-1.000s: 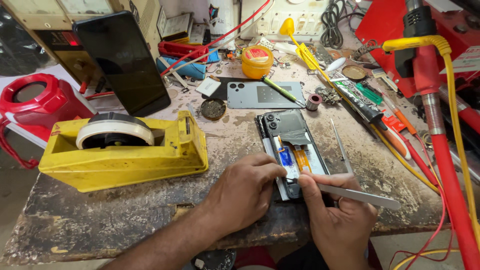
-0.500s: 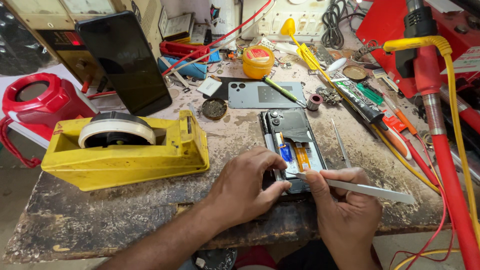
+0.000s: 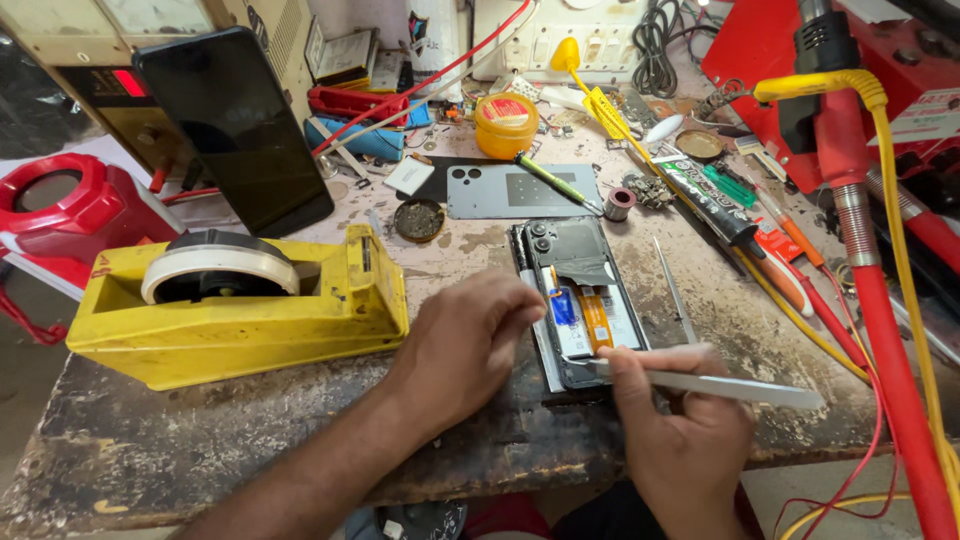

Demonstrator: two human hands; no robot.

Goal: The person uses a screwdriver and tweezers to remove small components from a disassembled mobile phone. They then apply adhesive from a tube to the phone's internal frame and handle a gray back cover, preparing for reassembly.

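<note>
Phone [image 3: 580,300] back cover [image 3: 520,190] off, insides exposed; left hand [image 3: 465,340] steadies phone, fingers curled; right hand [image 3: 680,430] pinches tweezers [image 3: 700,382] at lower end.

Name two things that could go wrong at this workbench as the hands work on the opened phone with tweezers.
1. The tweezers in the right hand are metal, with the tip inside the opened phone near its flat cables; a slip might scratch or short something.
2. The left hand steadies the phone near the bench's front edge; a nudge could push it off.
</note>
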